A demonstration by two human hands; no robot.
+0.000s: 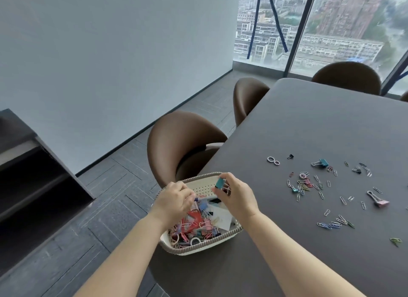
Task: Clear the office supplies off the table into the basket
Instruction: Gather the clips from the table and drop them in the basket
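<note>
Grip: right hand (237, 197) pinches teal binder clip (220, 183) above basket (198, 248), apparently poised to drop it in; left hand (175, 200) curls over the contents, whether it holds anything cannot be told
Large: dark table (309, 124)
Medium: basket at near table corner, within both hands' reach, heaped with clips
Small: paper clips (304, 186) and pink binder clip (379, 201), scattered well right of basket, not yet collected

You have open tabletop between the basket (198, 251) at the table's (309, 124) left edge and the scattered clips (303, 185). A chair (176, 139) stands close against that edge beyond the basket.
</note>
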